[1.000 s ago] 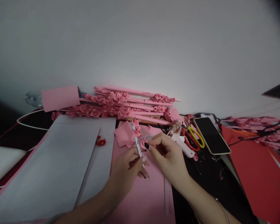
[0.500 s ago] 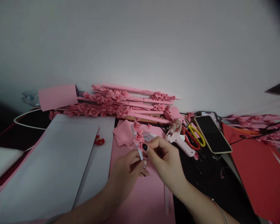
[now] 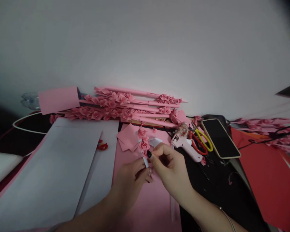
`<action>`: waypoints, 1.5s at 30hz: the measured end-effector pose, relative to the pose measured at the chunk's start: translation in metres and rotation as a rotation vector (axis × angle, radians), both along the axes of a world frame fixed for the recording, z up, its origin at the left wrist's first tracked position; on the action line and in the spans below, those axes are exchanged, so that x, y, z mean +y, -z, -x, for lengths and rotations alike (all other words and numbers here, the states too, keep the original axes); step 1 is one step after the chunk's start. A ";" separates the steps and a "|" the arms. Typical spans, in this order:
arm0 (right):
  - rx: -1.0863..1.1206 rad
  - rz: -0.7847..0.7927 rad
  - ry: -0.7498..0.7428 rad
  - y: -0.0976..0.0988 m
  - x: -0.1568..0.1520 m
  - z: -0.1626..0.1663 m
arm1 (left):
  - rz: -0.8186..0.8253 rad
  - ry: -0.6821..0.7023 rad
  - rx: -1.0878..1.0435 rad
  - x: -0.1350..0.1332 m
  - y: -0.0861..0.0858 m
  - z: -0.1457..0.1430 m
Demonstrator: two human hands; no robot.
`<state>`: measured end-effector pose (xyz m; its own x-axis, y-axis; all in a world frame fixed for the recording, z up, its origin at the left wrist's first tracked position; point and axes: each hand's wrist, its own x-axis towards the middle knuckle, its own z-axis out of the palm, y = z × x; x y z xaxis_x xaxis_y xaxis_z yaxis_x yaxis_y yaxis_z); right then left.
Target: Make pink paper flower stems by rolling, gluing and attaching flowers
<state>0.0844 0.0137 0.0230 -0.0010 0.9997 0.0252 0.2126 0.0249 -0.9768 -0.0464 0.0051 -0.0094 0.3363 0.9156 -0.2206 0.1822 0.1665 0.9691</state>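
Observation:
Between my hands a paper flower stem point(image 3: 146, 161), a thin whitish strip with several folded pink paper flowers point(image 3: 143, 144) along its upper part, stands tilted over the pink sheet. My left hand point(image 3: 128, 178) pinches the strip near its lower end. With thumb and forefinger together, my right hand point(image 3: 170, 167) grips the lowest pink flower on the strip; the fingertips partly hide it. Pink paper squares point(image 3: 128, 138) lie just behind the flowers.
White sheets point(image 3: 50, 161) cover the left side. Finished pink flower stems point(image 3: 111, 104) lie along the wall. On the right are a pink glue gun point(image 3: 187, 149), red-handled pliers point(image 3: 198, 145), yellow-handled pliers point(image 3: 207, 140), a phone point(image 3: 221, 138) and red paper point(image 3: 265, 174).
Both hands keep their grip on the flower stem. The flowers sit slightly lower and have turned a little, and the right hand has shifted slightly.

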 end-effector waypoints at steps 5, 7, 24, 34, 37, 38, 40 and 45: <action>-0.021 -0.010 -0.009 0.002 -0.001 0.000 | -0.007 0.019 0.033 -0.002 0.001 0.002; -0.033 -0.017 -0.006 0.002 -0.001 0.000 | -0.005 0.028 0.045 -0.003 0.001 0.002; -0.416 -0.437 0.062 -0.010 0.010 -0.037 | 0.329 0.061 -0.393 0.002 -0.003 -0.005; -0.425 -0.474 -0.007 0.002 0.007 -0.043 | 0.405 0.155 -0.452 -0.001 -0.005 -0.004; -0.422 -0.480 -0.015 0.001 0.006 -0.042 | 0.399 0.146 -0.443 0.000 -0.005 -0.004; -0.425 -0.480 -0.020 0.001 0.005 -0.042 | 0.400 0.137 -0.441 0.000 -0.005 -0.004; -0.425 -0.480 -0.032 0.002 0.005 -0.042 | 0.404 0.125 -0.439 0.000 -0.004 -0.004; -0.398 -0.461 -0.046 0.004 0.005 -0.041 | 0.403 0.133 -0.433 0.000 -0.001 -0.003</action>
<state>0.1258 0.0189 0.0194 -0.1420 0.8845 0.4443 0.5476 0.4441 -0.7092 -0.0432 0.0055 -0.0081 0.5789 0.7325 -0.3582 -0.1706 0.5383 0.8253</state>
